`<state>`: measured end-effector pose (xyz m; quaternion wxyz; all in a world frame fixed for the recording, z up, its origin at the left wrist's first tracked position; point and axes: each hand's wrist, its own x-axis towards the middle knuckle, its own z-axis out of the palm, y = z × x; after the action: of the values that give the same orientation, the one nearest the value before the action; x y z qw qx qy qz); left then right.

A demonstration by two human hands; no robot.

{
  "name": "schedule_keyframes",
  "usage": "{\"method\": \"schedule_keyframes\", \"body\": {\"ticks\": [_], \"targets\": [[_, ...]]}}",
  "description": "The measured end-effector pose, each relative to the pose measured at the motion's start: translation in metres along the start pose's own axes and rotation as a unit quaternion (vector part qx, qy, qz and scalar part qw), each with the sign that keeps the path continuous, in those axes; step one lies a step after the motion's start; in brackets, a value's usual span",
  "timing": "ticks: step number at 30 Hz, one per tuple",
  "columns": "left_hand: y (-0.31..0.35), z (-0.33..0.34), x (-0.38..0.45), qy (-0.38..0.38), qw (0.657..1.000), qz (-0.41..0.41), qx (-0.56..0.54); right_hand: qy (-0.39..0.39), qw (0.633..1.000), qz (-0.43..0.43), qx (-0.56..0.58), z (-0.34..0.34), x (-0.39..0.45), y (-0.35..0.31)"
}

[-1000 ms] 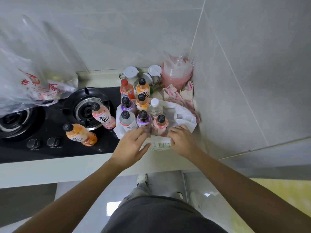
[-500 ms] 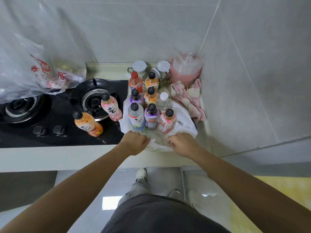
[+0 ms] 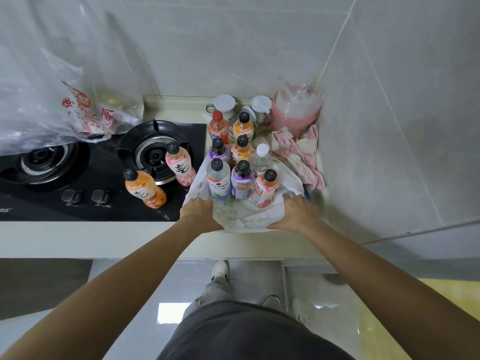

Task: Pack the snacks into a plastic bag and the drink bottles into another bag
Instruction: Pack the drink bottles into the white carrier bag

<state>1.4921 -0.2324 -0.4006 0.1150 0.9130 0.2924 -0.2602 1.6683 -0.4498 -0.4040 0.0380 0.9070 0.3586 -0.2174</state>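
White plastic bag (image 3: 244, 219) sits on the surface (image 3: 78, 237) right of the stove (image 3: 85, 172), mouth spread open and facing up. Left hand (image 3: 198, 213) grips its left rim, right hand (image 3: 296, 214) grips the right rim. Clear bottle (image 3: 218, 179), purple bottle (image 3: 242, 179) and pink bottle (image 3: 265, 188) stand upright at its mouth, caps up. Orange bottle (image 3: 145, 189) and a second pink bottle (image 3: 180, 165) stand upright on the stove, outside the bag.

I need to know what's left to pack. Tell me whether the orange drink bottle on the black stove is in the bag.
Out. The orange drink bottle stands on the black stove, left of the white plastic bag.
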Motion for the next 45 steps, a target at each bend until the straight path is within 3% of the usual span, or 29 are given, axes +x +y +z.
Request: {"method": "schedule_keyframes", "body": {"ticks": [7, 17, 21, 24, 30, 38, 42, 45], "targets": [[-0.013, 0.001, -0.007, 0.067, 0.995, 0.062, -0.045, 0.028, 0.998, -0.029, 0.04, -0.013, -0.007, 0.003], [-0.022, -0.025, -0.043, 0.279, 0.942, 0.117, -0.145, 0.185, 0.974, -0.098, 0.085, -0.032, -0.028, -0.023], [-0.018, -0.065, -0.044, 0.356, 0.91, 0.122, -0.174, 0.302, 0.934, -0.136, 0.136, -0.07, -0.026, -0.032], [-0.018, -0.103, -0.027, 0.385, 0.898, 0.125, -0.17, 0.329, 0.922, -0.145, 0.144, -0.103, -0.003, -0.042], [-0.014, -0.162, 0.043, 0.337, 0.923, 0.109, -0.149, 0.275, 0.942, -0.151, 0.12, -0.154, 0.07, -0.074], [-0.01, -0.181, 0.126, 0.192, 0.974, 0.081, -0.094, 0.174, 0.981, -0.055, 0.067, -0.167, 0.157, -0.098], [-0.011, -0.175, 0.148, 0.188, 0.973, 0.102, -0.089, 0.151, 0.983, -0.043, 0.092, -0.16, 0.176, -0.1], [-0.016, -0.174, 0.156, 0.206, 0.965, 0.124, -0.104, 0.18, 0.973, -0.055, 0.133, -0.154, 0.178, -0.102]]}}
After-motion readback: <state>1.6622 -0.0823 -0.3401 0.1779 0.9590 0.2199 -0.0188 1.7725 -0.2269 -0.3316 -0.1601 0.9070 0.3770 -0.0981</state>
